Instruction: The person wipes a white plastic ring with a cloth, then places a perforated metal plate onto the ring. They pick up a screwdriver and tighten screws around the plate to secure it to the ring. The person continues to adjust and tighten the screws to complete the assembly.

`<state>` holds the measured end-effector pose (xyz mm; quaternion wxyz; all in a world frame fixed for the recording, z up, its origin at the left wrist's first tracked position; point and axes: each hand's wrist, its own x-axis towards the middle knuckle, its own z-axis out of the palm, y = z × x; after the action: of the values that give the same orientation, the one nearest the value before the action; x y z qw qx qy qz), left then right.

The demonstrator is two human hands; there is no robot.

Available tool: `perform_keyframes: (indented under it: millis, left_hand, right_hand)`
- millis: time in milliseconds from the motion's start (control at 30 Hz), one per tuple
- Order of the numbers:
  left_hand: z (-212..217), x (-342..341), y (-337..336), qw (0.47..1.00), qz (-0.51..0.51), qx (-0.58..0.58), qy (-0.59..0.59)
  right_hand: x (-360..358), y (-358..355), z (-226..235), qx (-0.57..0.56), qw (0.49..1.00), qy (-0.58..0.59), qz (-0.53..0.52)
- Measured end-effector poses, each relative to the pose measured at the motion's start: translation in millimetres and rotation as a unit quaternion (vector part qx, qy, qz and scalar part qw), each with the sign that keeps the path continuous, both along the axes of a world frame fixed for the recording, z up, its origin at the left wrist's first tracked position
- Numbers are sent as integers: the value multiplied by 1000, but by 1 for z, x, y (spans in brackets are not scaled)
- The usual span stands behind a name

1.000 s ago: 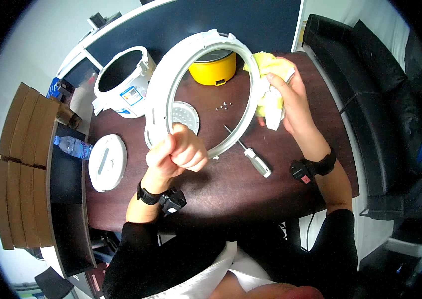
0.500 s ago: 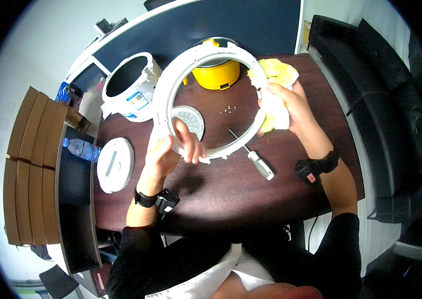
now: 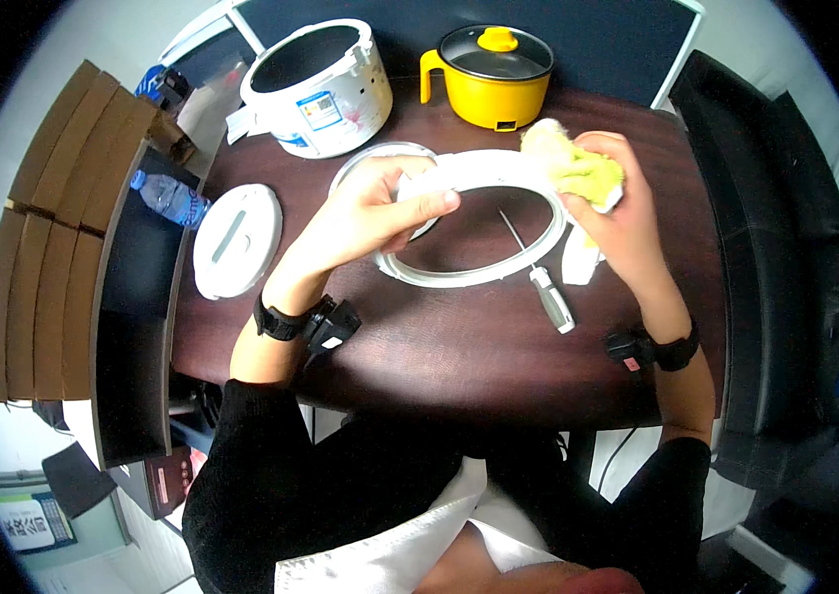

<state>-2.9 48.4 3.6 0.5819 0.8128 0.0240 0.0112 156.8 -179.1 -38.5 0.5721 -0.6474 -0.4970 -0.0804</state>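
Note:
Above the table, a white plastic ring (image 3: 459,279) is held tilted, its opening seen as a flattened oval. My left hand (image 3: 370,213) grips its left side, with the thumb laid over the rim. In my right hand (image 3: 629,213) is a yellow-green and white cloth (image 3: 578,170), bunched against the ring's right side. Beneath the ring lies a screwdriver (image 3: 551,300) with a grey and white handle, its shaft seen through the opening. Behind my left hand, a round silvery plate (image 3: 378,150) is mostly hidden.
A white rice cooker body (image 3: 365,109) without a lid stands back left. Right of it is a yellow pot (image 3: 499,97) with a glass lid. An oval white cover (image 3: 259,247) lies left, near a water bottle (image 3: 170,198). Cardboard boxes (image 3: 43,287) line the left; a black sofa (image 3: 771,257), the right.
The ring has tipped from facing me to a flatter tilt and sits lower over the table. My left hand has shifted up its left side; the view has moved too.

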Motion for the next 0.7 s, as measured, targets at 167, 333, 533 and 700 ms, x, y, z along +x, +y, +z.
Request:
perform_keyframes:
  millis: [167,333,533,700]
  left_hand:
    - [12,-4,-12,997,11,74,-7]
    - [3,4,-15,984,-7,121,-132]
    - [5,10,-17,974,6,169,-153]
    - [12,12,-22,977,-19,173,-126]
  right_hand:
    - [-25,5,31,-17,991,-134,-14]
    - [-52,30,52,-51,946,-320,-23]
    - [-46,22,50,-152,921,-348,-83]
    - [-42,12,50,-169,924,-327,-101]
